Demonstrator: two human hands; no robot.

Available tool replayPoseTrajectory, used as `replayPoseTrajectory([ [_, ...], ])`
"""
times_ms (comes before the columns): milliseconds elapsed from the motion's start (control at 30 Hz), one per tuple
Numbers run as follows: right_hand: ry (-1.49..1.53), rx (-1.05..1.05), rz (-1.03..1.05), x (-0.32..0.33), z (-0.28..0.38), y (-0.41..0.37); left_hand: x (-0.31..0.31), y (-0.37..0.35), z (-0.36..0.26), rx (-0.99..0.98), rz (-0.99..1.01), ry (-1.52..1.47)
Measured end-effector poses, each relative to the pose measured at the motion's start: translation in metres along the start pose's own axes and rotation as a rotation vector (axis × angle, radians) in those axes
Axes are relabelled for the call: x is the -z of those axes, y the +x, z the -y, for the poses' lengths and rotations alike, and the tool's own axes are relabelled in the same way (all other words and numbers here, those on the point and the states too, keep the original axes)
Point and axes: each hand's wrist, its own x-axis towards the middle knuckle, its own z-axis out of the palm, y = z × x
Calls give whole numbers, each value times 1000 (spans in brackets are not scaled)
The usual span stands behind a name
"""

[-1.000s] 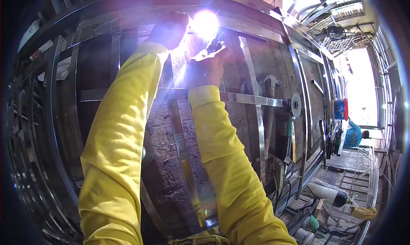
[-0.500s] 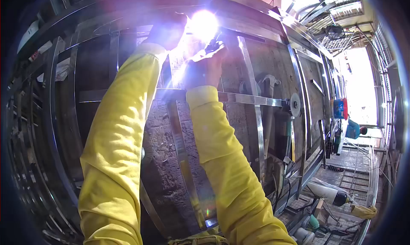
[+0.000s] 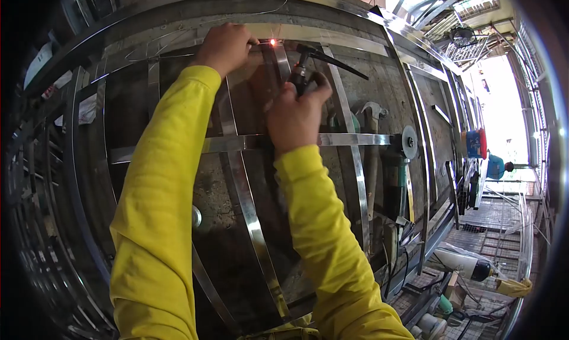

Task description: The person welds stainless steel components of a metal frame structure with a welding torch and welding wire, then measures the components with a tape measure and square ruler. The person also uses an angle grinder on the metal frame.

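Observation:
My left hand [image 3: 223, 50] pinches a thin wire rod [image 3: 172, 56] whose tip points at a small glowing orange spot [image 3: 272, 42] on the metal frame [image 3: 314, 36]. Closed around the handle of a welding torch [image 3: 301, 67] is my right hand [image 3: 298, 112], just below and right of that spot. The torch has a long black cap reaching to the right. Shiny flat metal bars [image 3: 246, 198] run under both arms, crossed by a horizontal bar [image 3: 355, 139].
A hammer [image 3: 373, 117] and an angle grinder [image 3: 396, 174] lie right of my right hand. Farther right are a blue and red bucket [image 3: 474, 144], a person in blue [image 3: 496, 167], and a gas cylinder [image 3: 459, 264]. More metal bars [image 3: 77, 162] stand at the left.
The bright welding arc has gone out, leaving a small glowing spot. My right hand and the torch have shifted slightly right and down from the joint.

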Motion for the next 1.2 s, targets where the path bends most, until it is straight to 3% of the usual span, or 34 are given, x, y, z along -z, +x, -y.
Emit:
replayPoseTrajectory([
  [33,-96,254,-119,9,0,-2,1,5,6,0,10,-16],
  [133,215,-107,55,76,50,-33,25,26,5,-9,-20,30],
  [200,398,-199,47,115,70,-51,72,38,-27,-35,-84,186],
  [333,286,-178,55,198,86,-86,141,31,-78,1,-77,144],
  [367,326,-218,68,218,97,-98,151,16,-83,24,-54,123],
  [433,351,-291,95,257,107,-119,160,-19,-82,-115,-143,121],
  [467,332,-330,107,275,109,-130,173,-47,-101,-31,-141,144],
  [500,310,-374,120,294,109,-142,176,-71,-95,-114,-240,198],
  [567,191,-238,125,327,86,-167,208,-115,-125,171,-24,37],
  [667,155,-193,191,362,67,-193,217,-191,-143,260,-80,-205],
  [867,408,-444,409,406,94,-237,256,-308,-229,461,-76,-257],
  [933,329,-321,458,417,72,-249,269,-328,-269,534,-72,-332],
  [967,327,-290,479,422,68,-254,278,-335,-288,599,-20,-331],
  [1100,369,-281,563,439,75,-264,286,-380,-333,481,-128,-174],
  [1200,341,-347,657,448,72,-270,305,-436,-359,646,-133,53],
])
